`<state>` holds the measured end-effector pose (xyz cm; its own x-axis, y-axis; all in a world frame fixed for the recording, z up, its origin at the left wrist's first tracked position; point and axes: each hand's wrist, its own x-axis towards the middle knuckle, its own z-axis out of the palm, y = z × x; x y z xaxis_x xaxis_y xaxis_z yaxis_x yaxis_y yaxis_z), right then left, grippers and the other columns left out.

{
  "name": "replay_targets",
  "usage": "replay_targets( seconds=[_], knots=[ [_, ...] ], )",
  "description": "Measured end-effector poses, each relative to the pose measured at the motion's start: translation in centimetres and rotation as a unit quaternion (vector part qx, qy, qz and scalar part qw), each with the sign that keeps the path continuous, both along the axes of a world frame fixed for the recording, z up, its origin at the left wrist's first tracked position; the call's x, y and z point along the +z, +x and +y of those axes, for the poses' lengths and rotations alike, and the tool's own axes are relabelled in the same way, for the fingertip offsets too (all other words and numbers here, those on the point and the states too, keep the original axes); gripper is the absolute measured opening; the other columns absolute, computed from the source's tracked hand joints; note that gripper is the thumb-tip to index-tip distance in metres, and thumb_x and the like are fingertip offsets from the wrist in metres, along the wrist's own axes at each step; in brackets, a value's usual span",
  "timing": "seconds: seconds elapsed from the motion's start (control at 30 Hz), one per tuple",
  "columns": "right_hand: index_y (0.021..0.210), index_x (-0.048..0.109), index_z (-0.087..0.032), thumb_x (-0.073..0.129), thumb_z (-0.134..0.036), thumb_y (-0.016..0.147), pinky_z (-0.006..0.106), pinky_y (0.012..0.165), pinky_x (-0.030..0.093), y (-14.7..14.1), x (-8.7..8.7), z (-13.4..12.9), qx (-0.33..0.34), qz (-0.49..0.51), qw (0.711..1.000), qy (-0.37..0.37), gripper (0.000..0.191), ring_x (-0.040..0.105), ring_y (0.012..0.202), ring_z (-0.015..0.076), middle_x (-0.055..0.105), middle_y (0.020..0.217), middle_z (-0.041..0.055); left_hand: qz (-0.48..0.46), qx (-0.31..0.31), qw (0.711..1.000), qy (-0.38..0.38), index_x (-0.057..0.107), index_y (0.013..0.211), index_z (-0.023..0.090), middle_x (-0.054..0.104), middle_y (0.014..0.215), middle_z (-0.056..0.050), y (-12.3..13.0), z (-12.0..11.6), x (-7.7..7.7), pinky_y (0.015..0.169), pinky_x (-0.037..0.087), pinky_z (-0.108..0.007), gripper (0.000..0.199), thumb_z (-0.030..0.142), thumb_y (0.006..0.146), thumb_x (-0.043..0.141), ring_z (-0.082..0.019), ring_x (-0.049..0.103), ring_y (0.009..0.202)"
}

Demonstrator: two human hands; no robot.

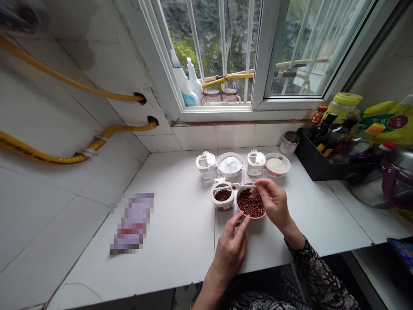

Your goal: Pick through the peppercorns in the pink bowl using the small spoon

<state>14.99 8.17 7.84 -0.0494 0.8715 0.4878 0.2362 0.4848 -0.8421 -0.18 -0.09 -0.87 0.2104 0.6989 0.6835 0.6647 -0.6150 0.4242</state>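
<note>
My right hand [274, 202] pinches the handle of a small white spoon [238, 186], held level above the bowl. The spoon's head reaches over the right rim of an open seasoning jar [222, 206], which holds dark red peppercorn-like spice. Its clear lid [222, 172] stands raised at the back. Just right of the jar, a bowl [254, 218] is filled with the same spice. The fingers of my left hand [230, 245] rest on the bowl's near rim, gripping it at the edge.
Behind stand two lidded seasoning jars [205, 165] [256, 163], a bowl of white grains [230, 163] and a floral bowl of off-white powder [277, 167]. A black bottle box [309, 159] and metal pot [368, 189] are right; a blurred purple packet [134, 221] lies left.
</note>
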Motion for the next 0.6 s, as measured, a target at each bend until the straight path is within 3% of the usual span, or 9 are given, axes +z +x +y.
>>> replay_targets(
  seconds=[0.1,0.2,0.37,0.5,0.6],
  knots=[
    [0.1,0.063,-0.021,0.049,-0.016,0.096,0.029,0.067,0.056,-1.3,-0.4,-0.2,0.025,-0.108,0.984,0.136,0.015,0.07,0.071,0.0174,0.074,0.082,0.005,-0.002,-0.002,1.0,0.004,0.044,0.147,0.019,0.054,0.131,-0.016,0.0,0.0,0.0,0.092,0.059,-0.03,0.058,-0.001,0.092,0.043,-0.022,0.061,0.119],
    [0.097,0.063,-0.02,0.048,-0.012,0.095,0.029,0.064,0.053,-1.7,-0.5,-0.4,0.055,-0.18,0.961,0.202,0.016,0.069,0.069,0.0182,0.073,0.081,0.0057,0.001,0.003,1.0,0.009,0.043,0.147,0.018,0.054,0.13,-0.017,0.0,0.0,0.0,0.092,0.06,-0.032,0.059,-0.001,0.092,0.042,-0.022,0.061,0.118],
    [0.097,0.062,-0.02,0.048,-0.015,0.096,0.026,0.063,0.052,0.1,0.0,-0.2,-0.013,-0.122,0.985,0.125,0.015,0.067,0.064,0.0154,0.07,0.075,0.0022,0.008,0.0,1.0,0.0,0.046,0.145,0.018,0.053,0.132,-0.016,-0.1,-0.1,0.0,0.097,0.058,-0.032,0.057,-0.002,0.091,0.043,-0.022,0.058,0.123],
    [0.086,0.063,-0.02,0.048,-0.015,0.091,0.025,0.058,0.047,1.8,-0.4,0.4,-0.051,-0.181,0.981,0.046,0.016,0.063,0.058,0.0158,0.067,0.066,0.0011,0.003,0.0,1.0,0.001,0.045,0.145,0.018,0.053,0.132,-0.015,0.0,-0.1,0.0,0.097,0.058,-0.032,0.057,-0.002,0.092,0.044,-0.021,0.058,0.122],
    [0.082,0.063,-0.02,0.047,-0.015,0.089,0.026,0.059,0.046,1.7,-1.3,0.6,-0.04,-0.217,0.975,0.009,0.018,0.064,0.06,0.0167,0.069,0.069,0.0025,0.0,0.001,1.0,0.004,0.045,0.145,0.019,0.053,0.131,-0.015,0.0,0.0,0.0,0.095,0.058,-0.031,0.057,-0.002,0.092,0.044,-0.021,0.06,0.12]
  ],
)
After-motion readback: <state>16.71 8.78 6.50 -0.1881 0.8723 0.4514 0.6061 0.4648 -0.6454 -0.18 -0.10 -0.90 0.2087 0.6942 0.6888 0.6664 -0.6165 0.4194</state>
